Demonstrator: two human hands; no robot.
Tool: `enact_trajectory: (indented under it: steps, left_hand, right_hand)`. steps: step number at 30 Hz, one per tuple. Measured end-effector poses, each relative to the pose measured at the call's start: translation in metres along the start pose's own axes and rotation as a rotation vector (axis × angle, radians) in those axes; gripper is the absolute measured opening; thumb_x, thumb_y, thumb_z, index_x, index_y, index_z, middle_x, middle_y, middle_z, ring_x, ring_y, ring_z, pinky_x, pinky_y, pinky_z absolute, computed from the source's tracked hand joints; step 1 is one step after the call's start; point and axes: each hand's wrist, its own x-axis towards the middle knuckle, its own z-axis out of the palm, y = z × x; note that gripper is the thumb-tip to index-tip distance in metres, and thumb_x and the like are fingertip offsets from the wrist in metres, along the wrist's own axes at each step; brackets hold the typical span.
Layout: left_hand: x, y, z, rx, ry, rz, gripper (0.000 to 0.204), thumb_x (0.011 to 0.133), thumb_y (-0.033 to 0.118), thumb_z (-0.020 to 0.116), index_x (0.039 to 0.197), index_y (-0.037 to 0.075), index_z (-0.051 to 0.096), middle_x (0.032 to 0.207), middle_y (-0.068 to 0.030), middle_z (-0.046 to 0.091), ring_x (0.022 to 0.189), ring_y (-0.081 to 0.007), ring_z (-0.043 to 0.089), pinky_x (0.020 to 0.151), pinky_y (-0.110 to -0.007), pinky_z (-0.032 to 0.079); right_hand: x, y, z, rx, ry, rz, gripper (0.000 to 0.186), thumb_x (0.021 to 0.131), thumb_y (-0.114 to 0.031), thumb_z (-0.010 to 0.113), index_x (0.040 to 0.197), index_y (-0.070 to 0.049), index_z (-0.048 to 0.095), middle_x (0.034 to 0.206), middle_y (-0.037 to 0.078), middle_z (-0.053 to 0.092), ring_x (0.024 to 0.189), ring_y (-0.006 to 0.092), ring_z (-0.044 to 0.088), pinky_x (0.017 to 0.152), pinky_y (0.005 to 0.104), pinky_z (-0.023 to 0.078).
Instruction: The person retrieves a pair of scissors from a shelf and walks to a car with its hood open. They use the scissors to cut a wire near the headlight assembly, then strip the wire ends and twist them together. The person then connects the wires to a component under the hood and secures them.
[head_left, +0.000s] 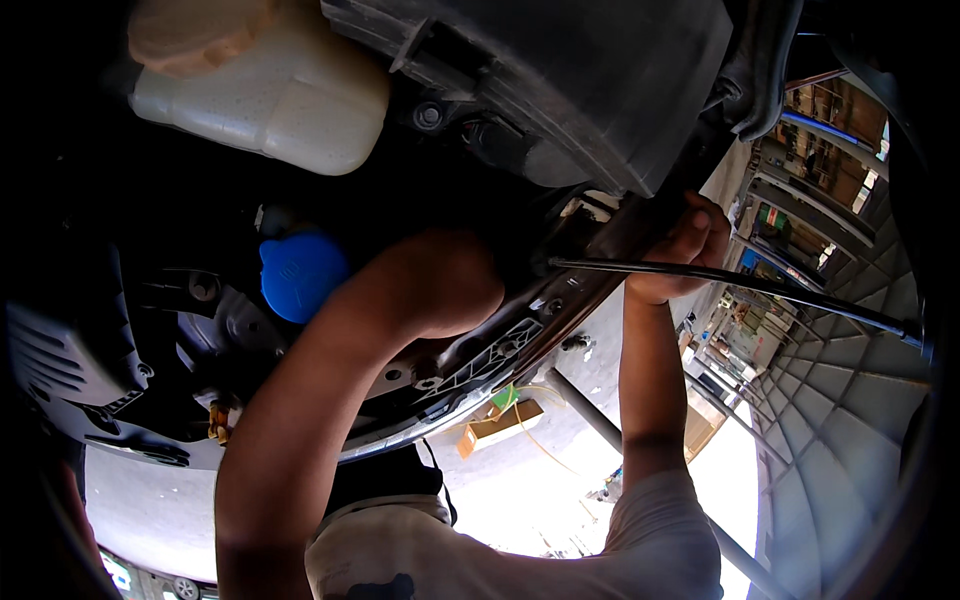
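My left hand (455, 285) reaches down into the dark engine bay, its wrist bent. Its fingers are hidden in shadow behind the hand, so what they touch does not show. My right hand (690, 245) is at the front edge of the bay, beside the corner of a large black plastic housing (560, 75). Its fingers are curled in, and whatever they hold is hidden. A thin black rod (740, 277) crosses in front of this hand, slanting from the front crossmember (590, 270) to the right. Left of my left forearm sits a round blue cap (302, 277).
A whitish plastic reservoir (270, 100) with a tan cap (195, 35) is at the upper left. A ribbed grey cover (65, 345) lies at the far left. On the floor beyond the bumper stand an open cardboard box (500, 428) and a grey pole (585, 408).
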Motion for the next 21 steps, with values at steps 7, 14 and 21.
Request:
enact_trajectory:
  steps: [7,14,21]
  left_hand:
    - [-0.027,0.005,0.013,0.178,0.184,-0.083,0.022,0.071,0.001,0.055,0.088,-0.006,0.066,0.085,-0.0271,0.064,0.088,-0.0329,0.065,0.083,-0.039,0.052]
    - [-0.102,-0.039,0.056,0.125,0.501,0.442,0.037,0.067,-0.005,0.054,0.103,-0.005,0.062,0.110,-0.0208,0.061,0.107,-0.0352,0.059,0.099,-0.050,0.042]
    - [-0.137,-0.064,0.071,-0.062,0.614,0.547,0.017,0.075,-0.001,0.058,0.091,-0.002,0.065,0.096,-0.0150,0.067,0.096,-0.0312,0.063,0.084,-0.043,0.051]
  right_hand:
    - [0.002,0.000,0.000,0.035,-0.042,0.014,0.040,0.097,-0.031,0.039,0.084,0.002,0.058,0.075,0.008,0.060,0.065,0.0130,0.053,0.059,0.0272,0.042]
    - [0.005,0.002,-0.007,-0.300,-0.083,-0.389,0.037,0.096,-0.034,0.041,0.092,0.000,0.054,0.079,0.008,0.059,0.068,0.0148,0.056,0.060,0.0278,0.046]
    - [-0.004,0.017,-0.010,-0.310,-0.119,-0.242,0.034,0.096,-0.033,0.041,0.093,-0.002,0.055,0.078,0.006,0.059,0.070,0.0148,0.057,0.065,0.0287,0.047]
